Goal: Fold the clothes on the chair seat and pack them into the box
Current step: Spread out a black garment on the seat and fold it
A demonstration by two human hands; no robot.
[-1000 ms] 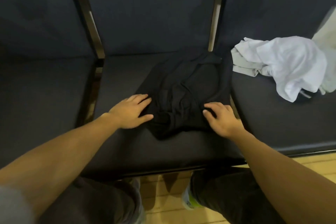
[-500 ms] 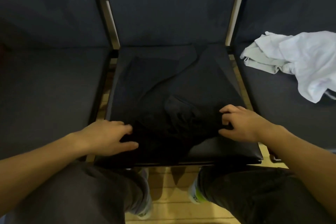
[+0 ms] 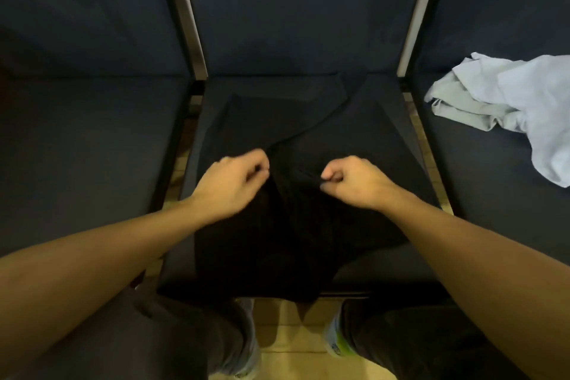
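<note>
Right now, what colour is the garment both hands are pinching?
Black garment, plain, no visible pattern; head view, on the middle chair seat.

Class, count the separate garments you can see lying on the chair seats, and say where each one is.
2. A black garment is spread on the middle seat, pinched by both hands. A white garment lies crumpled on the seat to the right. Others may be hidden beyond the frame.

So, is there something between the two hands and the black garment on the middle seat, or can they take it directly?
Nothing visible stands between them. The left hand and the right hand are already on the black garment, fingers curled and pinching its fabric. The white clothes lie apart on the seat to the right. The box is not in view.
</note>
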